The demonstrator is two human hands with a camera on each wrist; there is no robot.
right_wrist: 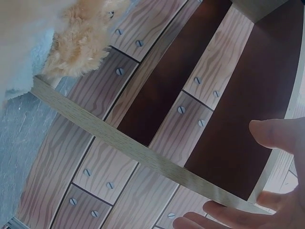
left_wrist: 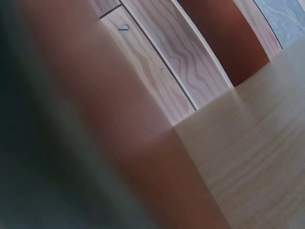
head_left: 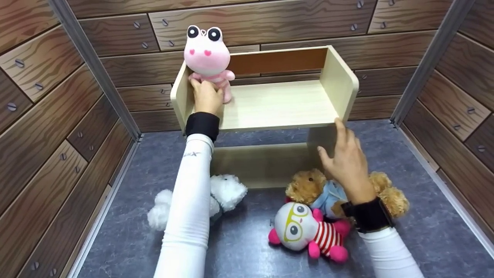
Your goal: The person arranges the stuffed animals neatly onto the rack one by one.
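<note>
So my left hand [head_left: 207,96] is wrapped round the lower body of a pink plush toy [head_left: 208,56], the one with bulgy eyes and heart nostrils. It's upright over the left end of the upper board of the shelf unit [head_left: 281,102], just beside the side panel. I'd guess I'm gripping it low because that big head looks top-heavy and could tip. One foot looks down on the board, but my hand covers too much to tell if the toy is carrying its own weight (the left wrist cam is mostly blurry skin, no help there).

My right hand [head_left: 345,160] isn't grasping anything: fingers fairly straight, thumb spread, fingertips at the front corner of the right side panel. Probably there to steady the unit while the other side gets handled.

Below my right hand, a fluffy brown plush [head_left: 307,187] in blue lies on the floor [head_left: 247,247], with a plush in yellow glasses [head_left: 297,226] nearer me. A white plush [head_left: 228,191] lies partly hidden under my left forearm.
</note>
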